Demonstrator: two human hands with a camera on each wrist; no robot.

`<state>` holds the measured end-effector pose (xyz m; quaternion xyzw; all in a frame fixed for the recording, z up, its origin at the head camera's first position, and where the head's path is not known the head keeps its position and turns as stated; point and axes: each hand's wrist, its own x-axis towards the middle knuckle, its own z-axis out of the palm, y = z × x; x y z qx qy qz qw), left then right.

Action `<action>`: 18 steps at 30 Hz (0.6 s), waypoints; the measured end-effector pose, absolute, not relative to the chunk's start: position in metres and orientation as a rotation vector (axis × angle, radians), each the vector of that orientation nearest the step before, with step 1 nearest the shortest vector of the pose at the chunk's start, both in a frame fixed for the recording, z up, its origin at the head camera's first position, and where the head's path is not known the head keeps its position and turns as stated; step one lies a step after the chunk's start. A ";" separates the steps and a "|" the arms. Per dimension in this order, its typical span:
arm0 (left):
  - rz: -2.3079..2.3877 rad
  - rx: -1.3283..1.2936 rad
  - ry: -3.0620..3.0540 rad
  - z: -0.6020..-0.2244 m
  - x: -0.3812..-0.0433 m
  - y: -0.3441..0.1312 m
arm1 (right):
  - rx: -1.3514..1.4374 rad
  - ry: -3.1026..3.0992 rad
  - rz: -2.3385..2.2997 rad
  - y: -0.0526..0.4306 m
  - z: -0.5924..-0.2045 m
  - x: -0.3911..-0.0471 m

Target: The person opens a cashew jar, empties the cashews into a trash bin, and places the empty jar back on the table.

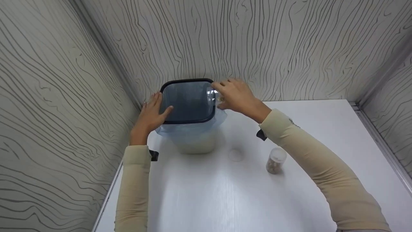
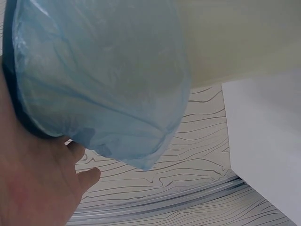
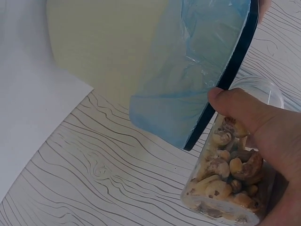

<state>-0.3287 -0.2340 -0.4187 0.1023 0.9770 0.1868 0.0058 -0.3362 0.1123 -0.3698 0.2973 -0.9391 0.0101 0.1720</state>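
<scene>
A pale bin [image 1: 198,146] with a dark rim [image 1: 190,122] and a blue bag [image 2: 108,84] folded over its edge stands near the back wall. My left hand [image 1: 149,114] holds the left side of the rim, fingers outside and thumb over the opening. On the right side, my right hand [image 1: 236,96] grips a clear jar [image 3: 225,174] tilted with its mouth at the rim. Cream-and-brown pieces like nuts [image 3: 235,169] lie towards the jar's bottom. The right thumb [image 3: 230,101] reaches the dark rim in the right wrist view.
A second clear jar [image 1: 276,161] with a white lid and brown contents stands upright on the white table [image 1: 289,199]. A pale round disc [image 1: 236,155] lies flat between it and the bin. Wood-patterned walls [image 1: 199,48] rise at the back and sides.
</scene>
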 end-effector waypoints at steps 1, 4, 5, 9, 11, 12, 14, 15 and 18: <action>0.584 0.319 3.058 -0.419 -0.329 -0.234 | 0.845 -2.665 0.031 0.112 -0.369 -0.336; 0.578 0.320 3.061 -0.419 -0.329 -0.234 | 0.850 -2.662 0.027 0.113 -0.368 -0.335; 0.579 0.321 3.061 -0.419 -0.329 -0.234 | 0.851 -2.659 0.022 0.113 -0.368 -0.335; 0.576 0.323 3.067 -0.420 -0.329 -0.234 | 0.858 -2.644 -0.001 0.113 -0.368 -0.334; 0.574 0.324 3.072 -0.420 -0.329 -0.234 | 0.859 -2.641 -0.013 0.113 -0.368 -0.335; 0.574 0.325 3.075 -0.420 -0.329 -0.234 | 0.861 -2.639 -0.017 0.113 -0.368 -0.335; 0.578 0.326 3.077 -0.421 -0.329 -0.234 | 0.863 -2.636 -0.025 0.113 -0.367 -0.334; 0.580 0.327 3.078 -0.421 -0.329 -0.234 | 0.864 -2.630 -0.026 0.113 -0.367 -0.334; 0.590 0.332 3.076 -0.420 -0.329 -0.235 | 0.861 -2.630 -0.023 0.113 -0.367 -0.334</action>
